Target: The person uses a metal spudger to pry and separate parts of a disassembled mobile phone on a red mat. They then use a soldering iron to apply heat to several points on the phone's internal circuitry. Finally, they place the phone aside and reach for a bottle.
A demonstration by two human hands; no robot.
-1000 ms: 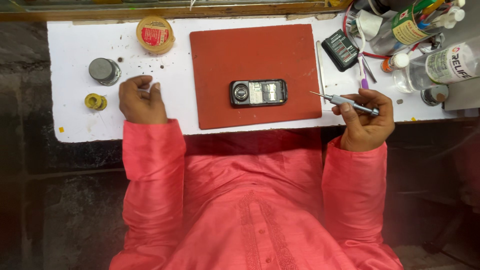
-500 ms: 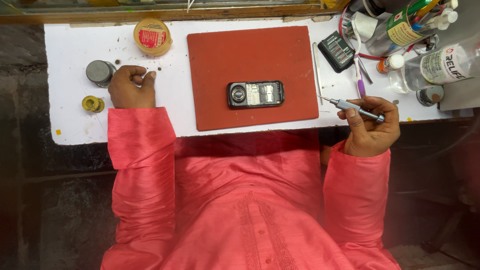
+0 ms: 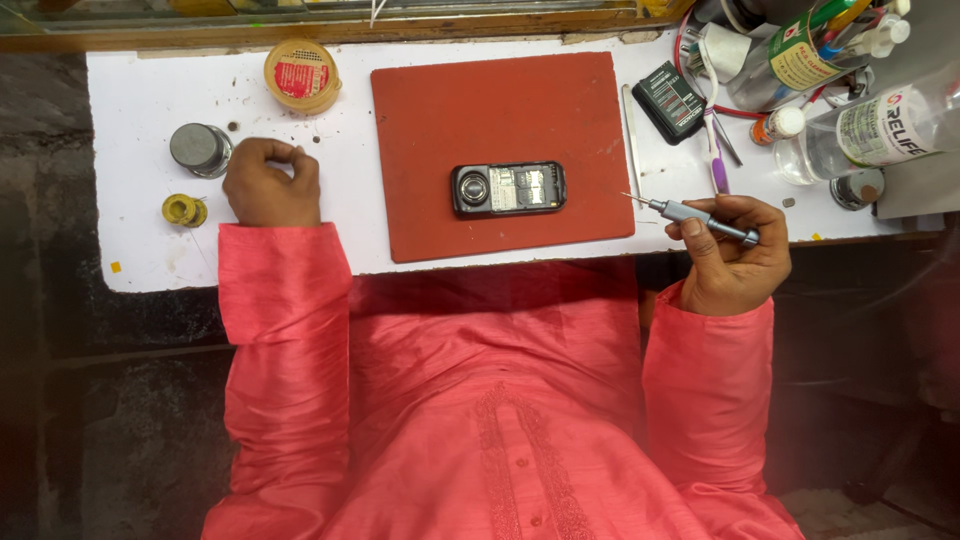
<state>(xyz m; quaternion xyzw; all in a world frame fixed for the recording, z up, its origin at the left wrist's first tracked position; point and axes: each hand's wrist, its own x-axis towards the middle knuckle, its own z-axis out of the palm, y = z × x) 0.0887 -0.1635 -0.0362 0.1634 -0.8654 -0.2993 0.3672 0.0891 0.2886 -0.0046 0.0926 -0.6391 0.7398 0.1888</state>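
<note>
An opened black mobile phone [image 3: 508, 189] lies back-up on a red work mat [image 3: 500, 120] in the middle of the white table [image 3: 140, 250]. My right hand [image 3: 730, 255] holds a grey precision screwdriver [image 3: 700, 215] at the table's front edge, its tip pointing left toward the phone but apart from it. My left hand [image 3: 268, 183] rests on the table at the left with fingers curled shut; whether something small is pinched in them I cannot tell. It sits beside a small grey metal tin [image 3: 200, 148] and a yellow solder spool [image 3: 184, 210].
A round yellow tin with a red lid label [image 3: 301, 75] stands at the back left. A black phone battery [image 3: 674, 98], tweezers [image 3: 630, 130], a purple toothbrush [image 3: 716, 160] and clear bottles [image 3: 870, 130] crowd the right side. Tiny screws lie scattered near the grey tin.
My left hand has slid left toward the grey tin and stays there. My right hand with the screwdriver has drawn back slightly to the right, away from the phone.
</note>
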